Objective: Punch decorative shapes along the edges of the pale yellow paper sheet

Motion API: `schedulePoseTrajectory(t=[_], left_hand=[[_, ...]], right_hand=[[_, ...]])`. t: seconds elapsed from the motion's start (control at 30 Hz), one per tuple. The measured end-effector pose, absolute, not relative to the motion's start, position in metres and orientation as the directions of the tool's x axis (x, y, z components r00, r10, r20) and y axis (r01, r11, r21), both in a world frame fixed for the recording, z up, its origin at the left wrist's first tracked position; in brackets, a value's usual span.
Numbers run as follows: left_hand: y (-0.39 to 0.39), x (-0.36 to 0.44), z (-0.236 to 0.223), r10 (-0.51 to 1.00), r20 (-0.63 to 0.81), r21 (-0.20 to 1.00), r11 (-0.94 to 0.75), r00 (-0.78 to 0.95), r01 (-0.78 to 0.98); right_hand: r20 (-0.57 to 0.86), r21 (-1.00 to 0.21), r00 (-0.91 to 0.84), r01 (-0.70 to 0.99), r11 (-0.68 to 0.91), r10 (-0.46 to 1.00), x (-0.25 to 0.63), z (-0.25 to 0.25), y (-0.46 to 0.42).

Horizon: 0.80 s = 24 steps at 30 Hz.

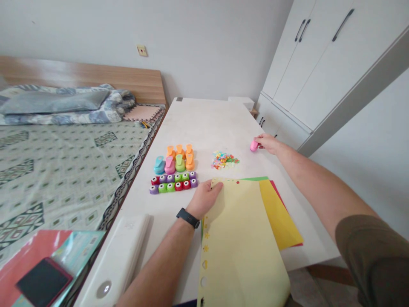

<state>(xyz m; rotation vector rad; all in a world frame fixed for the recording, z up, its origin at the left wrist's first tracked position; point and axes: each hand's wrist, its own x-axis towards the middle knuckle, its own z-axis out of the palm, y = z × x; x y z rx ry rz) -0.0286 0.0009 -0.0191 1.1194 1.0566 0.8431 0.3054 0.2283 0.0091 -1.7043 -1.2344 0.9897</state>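
Note:
My left hand (205,197) rests on the top left corner of a pale yellow sheet of paper (239,238), fingers curled down on its edge. The sheet has punched shapes along its left side and lies over yellow (281,217), green and red sheets. My right hand (267,142) reaches to the far right of the white table (204,123) and is closed on a small pink paper punch (254,145). A little heap of colourful punched shapes (223,160) lies between my hands.
Several larger punches (176,159) and a double row of small ones (174,182) stand left of the paper. A white flat device (118,256) lies at the near left. A bed (64,157) runs along the left; wardrobes (319,55) stand at the right.

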Motion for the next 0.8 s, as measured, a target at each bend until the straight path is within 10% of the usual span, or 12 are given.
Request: schedulePoseTrajectory(t=[0.8], left_hand=[[0.001, -0.030, -0.012, 0.935, -0.254, 0.964, 0.265, 0.247, -0.013]], right_hand=[[-0.160, -0.912, -0.316, -0.316, -0.263, 0.935, 0.243, 0.039, 0.135]])
